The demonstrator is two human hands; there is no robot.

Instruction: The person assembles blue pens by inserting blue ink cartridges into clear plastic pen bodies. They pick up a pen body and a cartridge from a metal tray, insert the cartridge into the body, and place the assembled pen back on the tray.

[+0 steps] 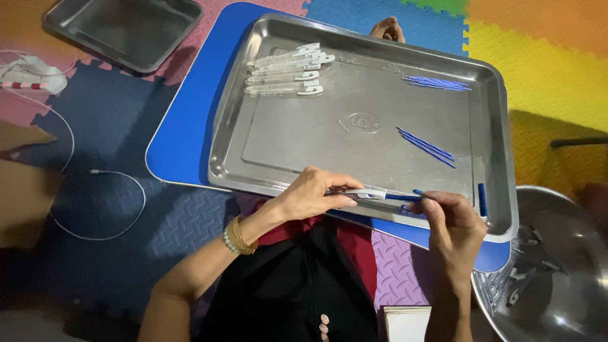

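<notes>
So there's a pen (375,195), white barrel with a blue end, held level right over the near rim of a big steel tray (354,120). The left hand (310,195) has it pinched between thumb and fingertips at the white end, and the right hand (451,218) is pinching the blue end, fingers closed tight on it. Both hands sit at the tray's front edge.

Inside the tray: a neat row of clear-and-white pen barrels (288,73) up in the far left corner, a bunch of thin blue refills (438,82) at the far right, a few more blue refills (425,147) lying loose nearer the middle, and one blue cap (482,199) by the right wall.

The tray rests on a blue board (183,126) on colourful foam floor mats (538,57). A round metal bowl (557,266) with some pen parts in it sits lower right, a smaller empty tray (123,28) upper left.
</notes>
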